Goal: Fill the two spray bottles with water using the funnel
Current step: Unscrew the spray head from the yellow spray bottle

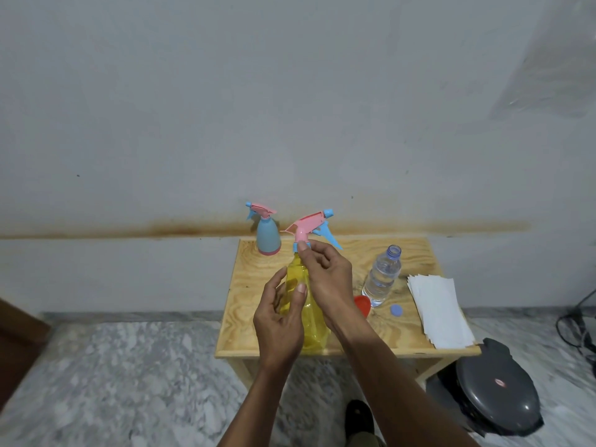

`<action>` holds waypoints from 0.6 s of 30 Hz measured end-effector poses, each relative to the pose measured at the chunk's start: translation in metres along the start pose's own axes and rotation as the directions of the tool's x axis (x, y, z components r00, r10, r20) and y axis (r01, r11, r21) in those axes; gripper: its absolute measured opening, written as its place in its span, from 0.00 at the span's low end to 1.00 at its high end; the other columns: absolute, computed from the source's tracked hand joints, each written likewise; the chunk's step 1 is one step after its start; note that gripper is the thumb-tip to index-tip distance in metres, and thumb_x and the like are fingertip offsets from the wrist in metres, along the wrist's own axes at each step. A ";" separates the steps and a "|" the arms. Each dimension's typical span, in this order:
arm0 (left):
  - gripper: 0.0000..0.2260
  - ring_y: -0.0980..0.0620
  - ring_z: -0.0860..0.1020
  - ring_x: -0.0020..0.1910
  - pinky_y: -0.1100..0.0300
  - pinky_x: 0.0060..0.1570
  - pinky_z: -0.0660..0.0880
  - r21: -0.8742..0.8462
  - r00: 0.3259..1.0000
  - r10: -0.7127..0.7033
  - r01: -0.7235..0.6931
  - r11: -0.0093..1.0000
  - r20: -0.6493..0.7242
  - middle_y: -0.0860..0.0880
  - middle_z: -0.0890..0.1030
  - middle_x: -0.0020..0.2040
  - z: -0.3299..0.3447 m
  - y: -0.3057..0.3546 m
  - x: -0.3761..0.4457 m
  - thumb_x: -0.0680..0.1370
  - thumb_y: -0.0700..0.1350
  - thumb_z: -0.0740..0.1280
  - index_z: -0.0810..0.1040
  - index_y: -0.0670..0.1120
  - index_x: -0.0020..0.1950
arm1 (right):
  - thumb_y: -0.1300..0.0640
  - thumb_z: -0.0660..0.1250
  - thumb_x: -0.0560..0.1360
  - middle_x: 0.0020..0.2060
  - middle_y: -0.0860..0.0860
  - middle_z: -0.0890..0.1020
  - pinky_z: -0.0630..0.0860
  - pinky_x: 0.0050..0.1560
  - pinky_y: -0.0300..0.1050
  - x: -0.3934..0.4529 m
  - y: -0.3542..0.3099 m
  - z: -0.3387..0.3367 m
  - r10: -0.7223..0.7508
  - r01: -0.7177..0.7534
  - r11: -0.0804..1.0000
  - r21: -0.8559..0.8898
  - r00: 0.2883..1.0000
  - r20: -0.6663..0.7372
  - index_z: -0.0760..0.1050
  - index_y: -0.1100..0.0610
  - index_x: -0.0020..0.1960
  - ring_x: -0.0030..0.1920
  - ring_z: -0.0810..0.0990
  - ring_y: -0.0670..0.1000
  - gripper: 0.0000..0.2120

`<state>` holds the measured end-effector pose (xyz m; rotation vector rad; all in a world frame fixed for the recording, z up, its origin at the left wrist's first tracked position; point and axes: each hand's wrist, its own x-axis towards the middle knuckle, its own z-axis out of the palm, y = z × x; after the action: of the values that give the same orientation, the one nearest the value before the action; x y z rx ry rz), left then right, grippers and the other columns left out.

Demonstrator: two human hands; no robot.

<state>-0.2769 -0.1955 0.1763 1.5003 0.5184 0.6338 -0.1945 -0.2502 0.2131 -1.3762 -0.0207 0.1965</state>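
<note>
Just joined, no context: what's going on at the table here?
A person is working on the yellow spray bottle at the front of the table. The left hand grips its body; the right hand pinches the collar under the spray head, whether tightening or loosening I cannot tell. The blue spray bottle stands capped at the back. The water bottle is open, its cap lying beside it, and the red funnel sits unused.

Single head view: forward-down onto table point(245, 321), close; wall behind, edges perhaps distorted.
</note>
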 end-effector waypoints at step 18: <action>0.19 0.66 0.75 0.64 0.64 0.61 0.74 0.082 0.999 0.035 -0.037 0.996 0.032 0.62 0.80 0.61 0.000 -0.002 0.013 0.75 0.56 0.69 0.76 0.60 0.66 | 0.48 0.71 0.76 0.41 0.48 0.84 0.77 0.43 0.39 0.016 -0.006 0.005 -0.035 0.037 0.985 -0.171 0.999 0.012 0.83 0.51 0.51 0.40 0.79 0.43 0.08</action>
<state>-0.2673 -0.1872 0.1749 1.5978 0.5000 0.6228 -0.1785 -0.2442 0.2182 -1.5456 -0.0711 0.1732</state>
